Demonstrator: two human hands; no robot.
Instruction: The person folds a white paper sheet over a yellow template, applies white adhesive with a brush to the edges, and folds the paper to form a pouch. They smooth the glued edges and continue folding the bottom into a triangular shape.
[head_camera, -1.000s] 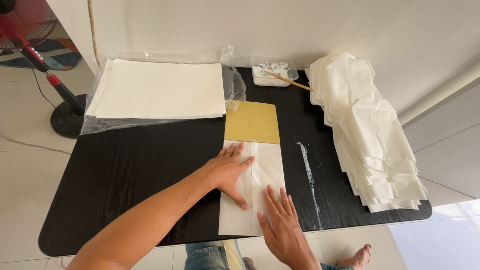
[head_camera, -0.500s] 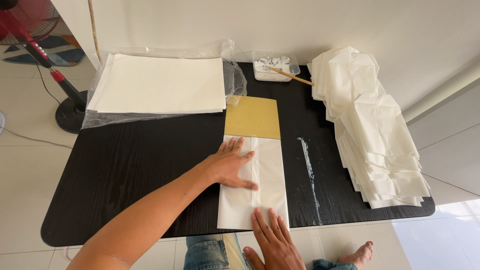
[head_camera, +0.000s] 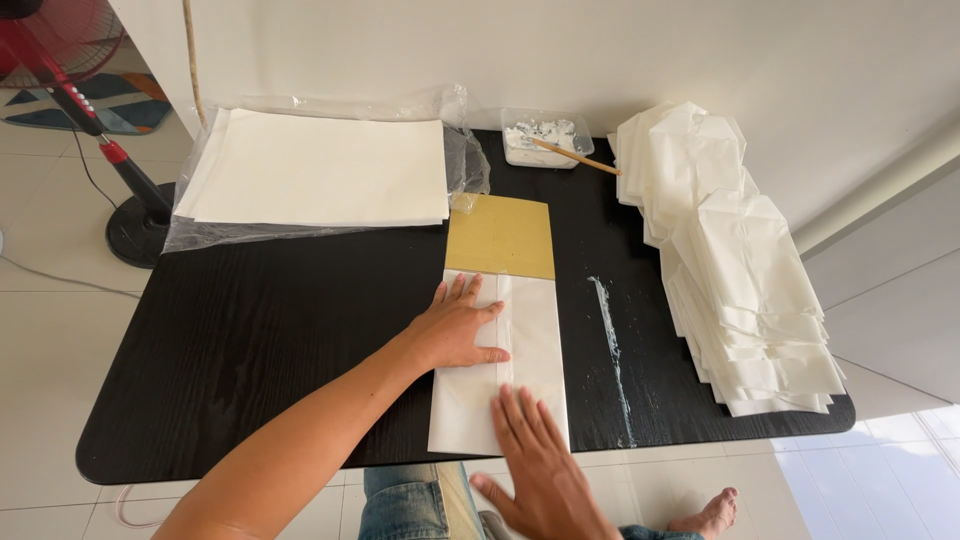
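Your right hand (head_camera: 535, 465) has slid down to six o'clock on the folded paper (head_camera: 520, 365); left hand (head_camera: 462, 328) stays flat, fingers spread, gripping nothing.

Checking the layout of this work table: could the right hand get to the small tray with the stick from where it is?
Probably yes. The right hand lies flat on the folded white paper; only the gold card and bare table lie before the tray.

The left hand (head_camera: 462, 328) lies flat, palm down, fingers spread and pointing away from the body, thumb stretched out to the right. Its bare forearm runs back toward the lower left. The right hand (head_camera: 535, 462) is also flat, palm down, fingers together and pointing forward, nearer the body.
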